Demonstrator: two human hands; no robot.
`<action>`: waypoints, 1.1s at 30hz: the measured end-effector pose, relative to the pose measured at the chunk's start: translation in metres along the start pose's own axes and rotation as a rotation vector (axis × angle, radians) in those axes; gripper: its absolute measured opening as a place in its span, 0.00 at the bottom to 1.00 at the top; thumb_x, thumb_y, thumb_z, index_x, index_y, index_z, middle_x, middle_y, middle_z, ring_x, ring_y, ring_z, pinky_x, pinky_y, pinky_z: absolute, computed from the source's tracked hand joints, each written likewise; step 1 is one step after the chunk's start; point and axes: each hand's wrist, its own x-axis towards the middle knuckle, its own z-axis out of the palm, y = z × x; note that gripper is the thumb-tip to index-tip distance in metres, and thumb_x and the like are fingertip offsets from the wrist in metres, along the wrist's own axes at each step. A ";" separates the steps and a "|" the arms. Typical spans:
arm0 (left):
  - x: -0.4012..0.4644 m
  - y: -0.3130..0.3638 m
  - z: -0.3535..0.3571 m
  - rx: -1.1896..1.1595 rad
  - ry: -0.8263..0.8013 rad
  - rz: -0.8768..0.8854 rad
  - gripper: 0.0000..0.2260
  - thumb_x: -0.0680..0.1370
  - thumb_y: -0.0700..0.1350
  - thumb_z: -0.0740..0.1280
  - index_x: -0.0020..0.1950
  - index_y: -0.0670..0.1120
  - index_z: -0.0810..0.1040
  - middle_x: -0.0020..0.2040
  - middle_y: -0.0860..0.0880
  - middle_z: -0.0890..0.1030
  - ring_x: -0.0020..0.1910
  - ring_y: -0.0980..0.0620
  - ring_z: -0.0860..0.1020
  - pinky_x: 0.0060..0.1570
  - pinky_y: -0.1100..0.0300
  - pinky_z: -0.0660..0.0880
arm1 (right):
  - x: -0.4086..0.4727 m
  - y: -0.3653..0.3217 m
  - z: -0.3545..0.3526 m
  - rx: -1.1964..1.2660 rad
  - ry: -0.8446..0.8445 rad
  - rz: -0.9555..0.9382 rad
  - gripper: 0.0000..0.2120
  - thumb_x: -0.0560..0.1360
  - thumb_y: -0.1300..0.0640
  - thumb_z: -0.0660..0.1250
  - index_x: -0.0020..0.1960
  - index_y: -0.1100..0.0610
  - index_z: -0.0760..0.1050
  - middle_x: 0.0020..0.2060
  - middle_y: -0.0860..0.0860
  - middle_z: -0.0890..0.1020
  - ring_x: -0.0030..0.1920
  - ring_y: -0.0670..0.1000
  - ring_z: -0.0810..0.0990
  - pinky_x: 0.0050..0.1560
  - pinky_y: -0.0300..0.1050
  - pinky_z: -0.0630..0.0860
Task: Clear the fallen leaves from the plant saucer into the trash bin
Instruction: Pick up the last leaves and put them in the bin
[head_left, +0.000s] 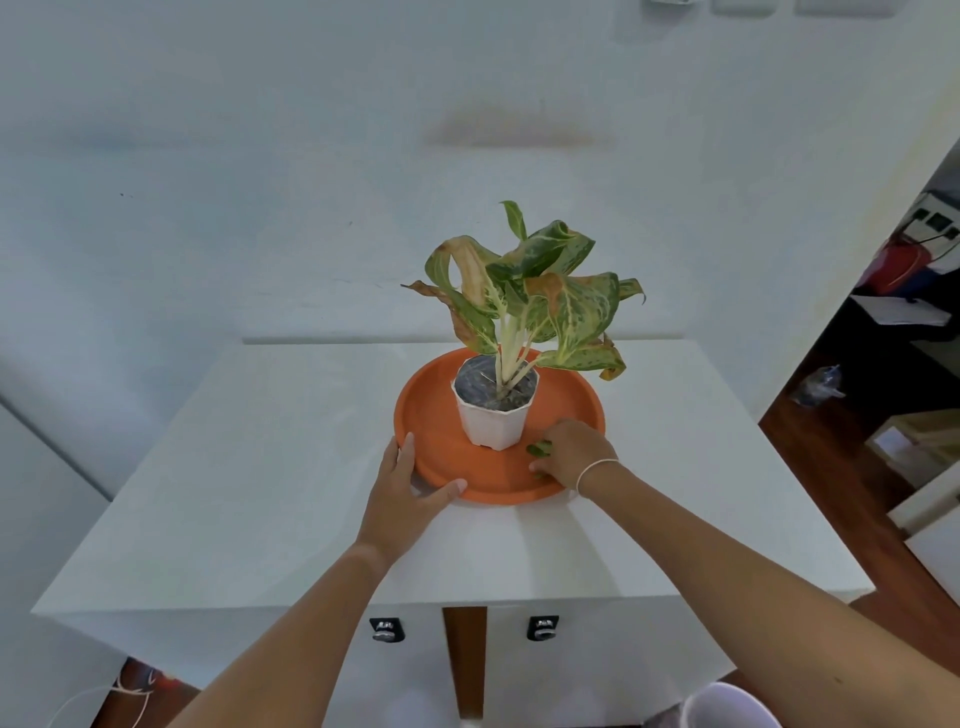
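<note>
Terracotta-orange plastic, that's the saucer (431, 415), sitting near the middle of the white cabinet top (234, 467), and we start at its left rim, where the left hand (402, 488) braces it: fingers lie pressed together along the outer edge, thumb stretched across the near rim. It looks like a steadying hold, not a lift.

Moving to centre, one white pot (493, 415) stands in the saucer with one plant (530, 296) in it, several of its leaves browning and curling at the tips.

Right of the pot, here's the action: the right hand (571, 452) is down on the saucer floor, fingers curled over a small green leaf (540, 449) just beside the pot's base. One leaf I can count for sure; a second green scrap seems to peek out under the thumb, but the hand hides too much to say. Whether the fingertips actually pinch it, I cannot tell.

These leaves should be feather-light, thin and limp, prone to tearing and to lying flat on smooth plastic, so I'd judge a gentle scoop or a pinch at an edge works best.

Far right and low, one pale rounded rim (727, 706) shows at the frame's bottom, possibly the trash bin, well apart from the saucer
</note>
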 end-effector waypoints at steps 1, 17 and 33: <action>0.000 0.000 0.000 0.004 0.000 0.001 0.42 0.71 0.57 0.70 0.77 0.48 0.48 0.77 0.50 0.53 0.76 0.50 0.56 0.70 0.57 0.60 | -0.002 -0.003 0.001 0.012 -0.007 0.010 0.20 0.75 0.49 0.67 0.63 0.57 0.76 0.60 0.56 0.78 0.58 0.57 0.77 0.57 0.47 0.74; 0.000 0.000 0.000 0.004 0.002 -0.014 0.43 0.71 0.57 0.70 0.77 0.48 0.49 0.77 0.50 0.54 0.76 0.50 0.56 0.70 0.57 0.60 | -0.007 -0.006 -0.006 0.667 0.107 0.232 0.09 0.75 0.65 0.65 0.53 0.63 0.80 0.54 0.59 0.82 0.47 0.57 0.82 0.50 0.47 0.79; -0.001 0.002 0.000 0.014 -0.002 -0.020 0.42 0.71 0.57 0.69 0.77 0.48 0.49 0.77 0.49 0.54 0.75 0.49 0.57 0.70 0.56 0.61 | -0.010 -0.028 0.009 0.313 0.031 0.056 0.11 0.74 0.58 0.66 0.50 0.64 0.81 0.50 0.59 0.83 0.52 0.57 0.81 0.55 0.45 0.76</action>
